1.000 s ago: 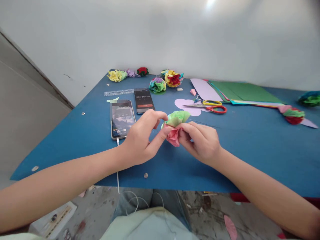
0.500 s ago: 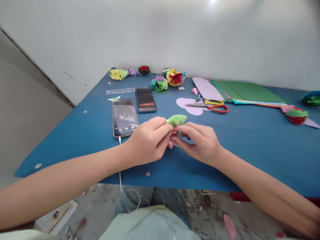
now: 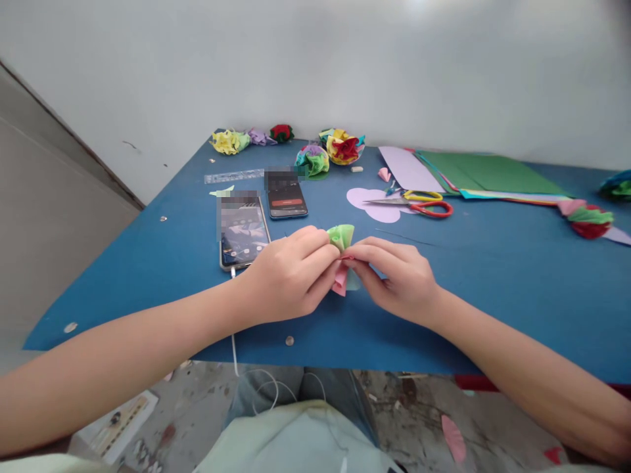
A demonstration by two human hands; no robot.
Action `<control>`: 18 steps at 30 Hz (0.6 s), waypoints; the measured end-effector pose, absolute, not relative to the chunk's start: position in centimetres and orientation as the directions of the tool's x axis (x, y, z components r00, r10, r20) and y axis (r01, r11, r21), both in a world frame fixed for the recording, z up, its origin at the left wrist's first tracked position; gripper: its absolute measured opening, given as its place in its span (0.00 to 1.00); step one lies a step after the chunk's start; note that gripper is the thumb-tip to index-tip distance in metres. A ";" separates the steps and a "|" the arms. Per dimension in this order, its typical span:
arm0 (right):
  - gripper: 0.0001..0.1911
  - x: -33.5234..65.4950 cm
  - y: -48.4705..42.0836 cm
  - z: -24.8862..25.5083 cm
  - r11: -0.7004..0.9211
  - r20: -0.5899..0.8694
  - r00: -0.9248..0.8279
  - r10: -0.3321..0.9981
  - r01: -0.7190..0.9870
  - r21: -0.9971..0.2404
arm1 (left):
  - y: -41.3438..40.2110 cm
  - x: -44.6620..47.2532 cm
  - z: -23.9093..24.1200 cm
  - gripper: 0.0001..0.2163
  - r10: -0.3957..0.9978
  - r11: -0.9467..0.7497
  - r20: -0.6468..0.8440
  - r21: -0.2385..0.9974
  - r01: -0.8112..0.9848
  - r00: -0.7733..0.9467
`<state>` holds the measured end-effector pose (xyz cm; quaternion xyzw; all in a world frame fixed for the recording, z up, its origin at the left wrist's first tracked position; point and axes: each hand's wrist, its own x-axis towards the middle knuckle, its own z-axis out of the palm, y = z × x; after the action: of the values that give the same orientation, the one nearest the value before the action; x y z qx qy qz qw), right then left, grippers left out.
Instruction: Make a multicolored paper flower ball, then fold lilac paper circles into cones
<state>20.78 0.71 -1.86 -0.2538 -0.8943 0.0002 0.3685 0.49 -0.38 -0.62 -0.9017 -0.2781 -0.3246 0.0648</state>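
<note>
A clear ruler (image 3: 234, 176) lies at the far left of the blue table (image 3: 493, 295). Two phones rest nearer. The larger phone (image 3: 242, 230) has a white cable (image 3: 233, 348) running off the near edge. The smaller phone (image 3: 286, 194) lies just beyond it.

The left hand (image 3: 288, 276) sits just right of the larger phone. Its thumb and fingers are closed in a pinch on the left side of the folded paper bundle (image 3: 341, 238).

The bundle is held just above the table, near its front edge, between the two sets of fingertips. Its long axis runs roughly upright. The green fan end points up and away, and the pink end (image 3: 340, 284) hangs down toward the table.

The right hand (image 3: 394, 276) pinches the bundle from the opposite side, fingers closed at mid-height. Both hands touch the bundle, so neither is nearer.

Beyond the right hand, scissors (image 3: 419, 203) lie across a lilac cut-out (image 3: 367, 197). Coloured paper sheets (image 3: 483, 174) are stacked farther right. Finished paper flowers (image 3: 340, 148) line the back edge.
</note>
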 end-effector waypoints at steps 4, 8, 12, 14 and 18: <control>0.10 20.8 0.6 -1.8 0.875 0.640 -0.636 0.432 0.467 -0.126 | -0.4 0.5 -0.7 0.07 0.441 -0.842 0.618 0.035 0.538 0.651; 0.10 20.8 0.6 -1.8 0.880 0.646 -0.655 0.392 0.471 -0.058 | -0.3 0.6 -0.8 0.06 0.419 -0.847 0.622 0.006 0.531 0.661; 0.11 20.8 0.6 -1.9 0.877 0.657 -0.656 0.372 0.481 -0.015 | -0.3 0.6 -0.8 0.08 0.417 -0.833 0.610 -0.040 0.552 0.674; 0.11 20.9 0.6 -1.8 0.879 0.654 -0.660 0.370 0.476 -0.016 | -0.5 0.5 -0.9 0.08 0.397 -0.833 0.616 -0.068 0.549 0.680; 0.09 20.9 0.7 -1.4 0.885 0.657 -0.621 0.427 0.436 -0.163 | -0.7 0.2 -0.9 0.05 0.362 -0.839 0.640 -0.094 0.537 0.678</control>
<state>20.89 0.66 -1.42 -0.2398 -0.9002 -0.0061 0.3633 0.22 -0.73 -0.86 -0.9054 -0.2481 -0.3154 0.1385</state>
